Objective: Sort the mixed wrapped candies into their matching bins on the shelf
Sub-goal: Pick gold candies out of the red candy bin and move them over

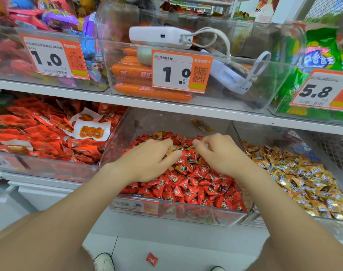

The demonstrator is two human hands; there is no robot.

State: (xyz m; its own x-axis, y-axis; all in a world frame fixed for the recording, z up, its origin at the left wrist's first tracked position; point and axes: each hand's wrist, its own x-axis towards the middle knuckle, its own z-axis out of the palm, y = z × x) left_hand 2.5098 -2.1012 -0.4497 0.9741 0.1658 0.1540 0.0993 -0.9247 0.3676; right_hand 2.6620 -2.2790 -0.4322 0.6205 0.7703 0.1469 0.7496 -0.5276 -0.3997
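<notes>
A clear middle bin (178,214) on the lower shelf holds a heap of red wrapped candies (196,184) with several gold wrapped candies (181,168) mixed in near the top. My left hand (149,161) lies on the heap with fingers curled around gold candies. My right hand (219,153) digs into the heap beside it, fingertips pinching a gold candy. To the right, another clear bin (251,222) is filled with gold wrapped candies (296,173).
A left bin (39,169) holds red snack packs. The upper shelf (166,106) carries bins of sausages (147,89), a white power bank (161,37) with cable, and green bags (319,55). One red candy (152,259) lies on the floor.
</notes>
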